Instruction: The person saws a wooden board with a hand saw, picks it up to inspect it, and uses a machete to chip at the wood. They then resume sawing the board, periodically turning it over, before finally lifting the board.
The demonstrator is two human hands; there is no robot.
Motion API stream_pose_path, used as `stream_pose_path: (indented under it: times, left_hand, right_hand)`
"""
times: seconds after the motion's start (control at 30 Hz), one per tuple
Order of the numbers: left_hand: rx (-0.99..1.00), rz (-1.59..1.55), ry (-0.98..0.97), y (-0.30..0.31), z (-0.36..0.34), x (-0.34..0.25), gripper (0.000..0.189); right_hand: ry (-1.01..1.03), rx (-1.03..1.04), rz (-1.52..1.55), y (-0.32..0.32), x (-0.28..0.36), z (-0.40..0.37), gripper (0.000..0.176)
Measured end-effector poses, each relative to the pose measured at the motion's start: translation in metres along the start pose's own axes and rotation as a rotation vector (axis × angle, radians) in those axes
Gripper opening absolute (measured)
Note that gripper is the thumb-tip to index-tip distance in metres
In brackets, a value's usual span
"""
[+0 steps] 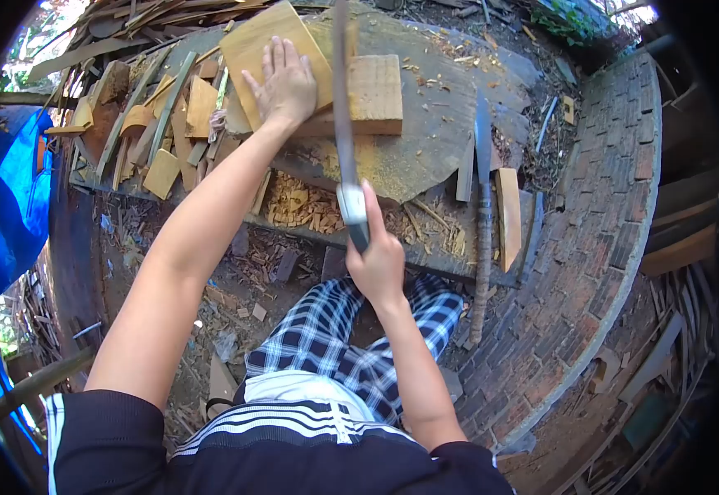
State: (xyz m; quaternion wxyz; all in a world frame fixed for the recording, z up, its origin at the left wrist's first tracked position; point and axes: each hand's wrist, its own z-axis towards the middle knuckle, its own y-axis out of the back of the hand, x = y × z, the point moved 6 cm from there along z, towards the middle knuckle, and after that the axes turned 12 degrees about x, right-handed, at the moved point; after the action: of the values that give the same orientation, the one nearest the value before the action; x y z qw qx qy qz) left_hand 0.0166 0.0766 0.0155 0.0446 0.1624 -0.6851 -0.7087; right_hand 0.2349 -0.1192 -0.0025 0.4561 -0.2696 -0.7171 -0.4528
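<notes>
My left hand (283, 87) lies flat with fingers spread on a square wooden board (248, 49), pressing it from above. The board rests on a thick wooden block (378, 87). In my closed right hand (380, 264) is the grey-and-white handle of a handsaw (343, 124), my index finger stretched along it. Its long blade points away from me, smeared by motion, and overlaps the board's right edge in this view. Sawdust is scattered around the block.
Board and block are on a worn wooden workbench (438, 99). Offcuts (203, 107) crowd its left side, with wood chips (306, 206) along the front. A long blade with a wrapped handle (483, 239) lies right, near a brick wall (591, 223). A blue tarp (13, 206) hangs left.
</notes>
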Motion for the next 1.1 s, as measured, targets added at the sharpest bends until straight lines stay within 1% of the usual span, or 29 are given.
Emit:
stream_pose_path:
  times: [0.03,0.1,0.13,0.17,0.2,0.23,0.27,0.3,0.37,0.43,0.47,0.5,0.57,0.6,0.63,0.67,0.7,0.77,0.9,0.97,1.0,1.07,1.1]
  left_hand:
    - [0.008,0.013,0.065,-0.002,-0.002,0.006,0.059]
    - [0.021,0.019,0.071,0.002,-0.005,0.009,0.059]
    - [0.031,-0.008,0.068,0.002,-0.004,0.004,0.059]
    - [0.027,-0.018,0.067,0.001,-0.004,0.000,0.059]
    - [0.020,-0.013,0.056,-0.001,-0.002,0.001,0.059]
    - [0.012,-0.004,0.052,0.000,-0.003,0.005,0.059]
    - [-0.004,-0.011,0.062,0.002,-0.003,0.008,0.059]
    - [0.011,-0.021,0.059,0.002,-0.002,0.007,0.060]
    - [0.013,-0.049,0.053,0.003,-0.007,0.004,0.060]
    - [0.075,-0.074,-0.061,0.003,-0.012,-0.001,0.061]
    - [0.100,-0.072,-0.121,0.003,-0.016,-0.001,0.069]
    - [0.074,-0.090,-0.130,0.008,-0.024,0.000,0.069]
    - [0.149,0.182,-0.349,0.009,-0.043,-0.011,0.083]
    - [0.127,0.171,-0.350,0.013,-0.048,-0.007,0.083]
    - [0.120,0.235,-0.441,0.014,-0.055,-0.008,0.090]
    - [0.113,0.301,-0.529,0.014,-0.060,-0.010,0.097]
    - [0.098,0.295,-0.524,0.017,-0.059,-0.008,0.097]
    - [0.123,0.196,-0.572,0.017,-0.061,-0.007,0.101]
    - [0.138,0.115,-0.630,0.018,-0.062,0.001,0.103]
    - [0.159,0.099,-0.692,0.018,-0.062,0.001,0.098]
    - [0.156,0.098,-0.693,0.018,-0.062,0.004,0.098]
    - [0.148,0.110,-0.780,0.016,-0.064,0.004,0.088]
    - [0.142,0.113,-0.783,0.017,-0.064,0.005,0.088]
  right_hand:
    - [-0.060,-0.002,0.134,0.000,0.010,0.020,0.071]
    - [-0.012,-0.037,0.212,0.016,0.028,0.038,0.080]
    - [-0.027,-0.011,0.244,0.018,0.026,0.033,0.075]
    - [-0.025,-0.015,0.233,0.019,0.014,0.026,0.075]
    - [0.058,-0.055,0.292,0.017,-0.001,0.020,0.072]
    - [0.141,-0.088,0.353,0.020,-0.002,0.012,0.069]
    - [0.050,-0.002,0.490,0.020,-0.011,0.001,0.065]
    - [0.062,-0.032,0.467,0.020,-0.017,-0.008,0.066]
    - [0.118,-0.152,0.319,0.036,-0.007,-0.026,0.066]
    - [0.108,-0.272,0.100,0.056,0.002,-0.037,0.065]
    - [0.003,-0.282,0.024,0.061,-0.011,-0.040,0.071]
    - [0.025,-0.298,0.003,0.071,-0.015,-0.040,0.071]
    - [-0.083,-0.297,-0.460,0.093,-0.021,-0.033,0.072]
    - [-0.101,-0.278,-0.591,0.101,-0.028,-0.029,0.077]
    - [-0.088,-0.287,-0.603,0.106,-0.029,-0.027,0.077]
    - [-0.064,-0.250,-0.681,0.108,-0.030,-0.025,0.082]
    - [-0.043,-0.211,-0.757,0.108,-0.029,-0.022,0.086]
    - [-0.046,-0.200,-0.758,0.106,-0.033,-0.023,0.087]
    - [-0.086,-0.184,-0.720,0.104,-0.029,-0.022,0.089]
    - [-0.118,-0.215,-0.607,0.103,-0.025,-0.022,0.077]
    - [-0.116,-0.218,-0.608,0.100,-0.024,-0.024,0.077]
    - [-0.089,-0.247,-0.529,0.097,-0.025,-0.027,0.077]
    - [-0.085,-0.253,-0.529,0.098,-0.023,-0.026,0.077]
